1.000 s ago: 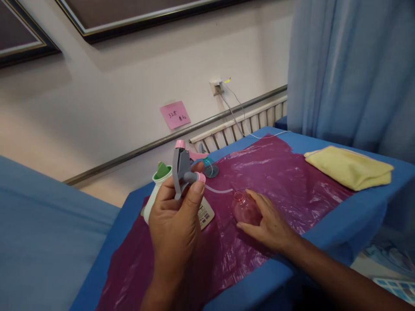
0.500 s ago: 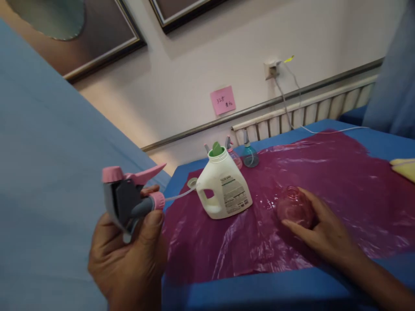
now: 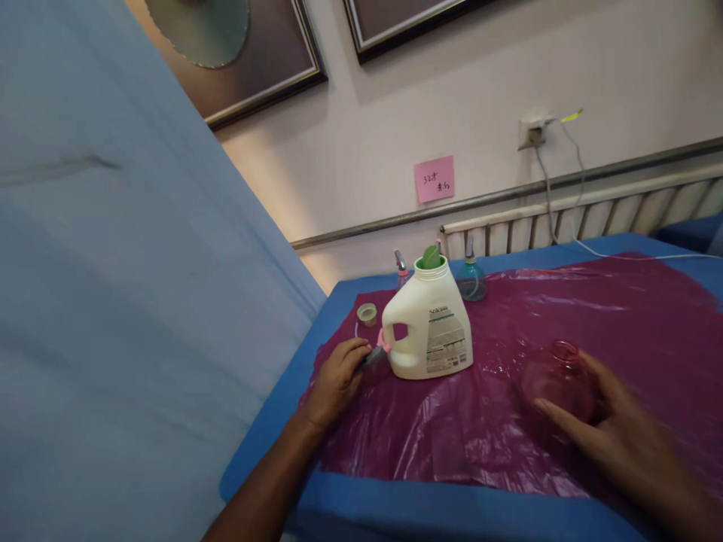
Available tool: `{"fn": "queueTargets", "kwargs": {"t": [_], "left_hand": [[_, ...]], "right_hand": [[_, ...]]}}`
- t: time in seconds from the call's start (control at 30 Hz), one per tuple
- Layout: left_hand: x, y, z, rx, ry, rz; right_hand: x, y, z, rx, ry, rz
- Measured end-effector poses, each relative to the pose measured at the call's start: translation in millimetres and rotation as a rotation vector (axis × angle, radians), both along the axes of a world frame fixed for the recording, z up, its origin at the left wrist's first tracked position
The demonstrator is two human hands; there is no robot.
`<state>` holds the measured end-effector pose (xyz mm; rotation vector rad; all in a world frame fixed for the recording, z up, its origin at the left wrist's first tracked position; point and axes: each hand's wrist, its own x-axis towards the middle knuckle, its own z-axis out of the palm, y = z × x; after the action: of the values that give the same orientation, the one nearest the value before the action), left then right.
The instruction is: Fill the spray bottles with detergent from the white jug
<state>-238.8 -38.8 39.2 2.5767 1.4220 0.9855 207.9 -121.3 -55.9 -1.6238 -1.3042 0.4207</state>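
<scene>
My left hand is down at the table's left part, its fingers closed round a grey and pink trigger spray head, just left of the white jug. The jug stands upright, uncapped, with a green spout in its neck. A pale cap lies behind my left hand. On the right, my right hand is wrapped round a clear pink spray bottle with an open neck. Whether the spray head rests on the sheet I cannot tell.
A dark pink plastic sheet covers much of the blue table. Behind the jug stand a teal spray bottle and another pink-topped one. A blue curtain hangs at left. A white cord runs along the back.
My left hand has moved forward and down with the spray head, from close to the camera to beside the jug. My right hand still holds the pink bottle. The view has shifted left.
</scene>
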Motion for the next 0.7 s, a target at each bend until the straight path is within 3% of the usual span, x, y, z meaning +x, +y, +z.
{"fn": "queueTargets", "kwargs": {"t": [0.23,0.33,0.5,0.7], "left_hand": [[-26,13,-15.2,-0.009,0.094,-0.025],[-34,14,-20.0,-0.087,0.227,-0.024],[-39,14,-16.4,-0.235,0.287,-0.001],[-44,16,-4.2,-0.086,0.276,-0.014]], "right_hand": [[-3,-2,2.0,-0.034,0.017,-0.020],[-1,-2,-1.4,-0.090,-0.018,-0.006],[1,0,-7.8,-0.040,0.017,0.010],[0,-2,-9.8,-0.061,0.080,0.002]]}}
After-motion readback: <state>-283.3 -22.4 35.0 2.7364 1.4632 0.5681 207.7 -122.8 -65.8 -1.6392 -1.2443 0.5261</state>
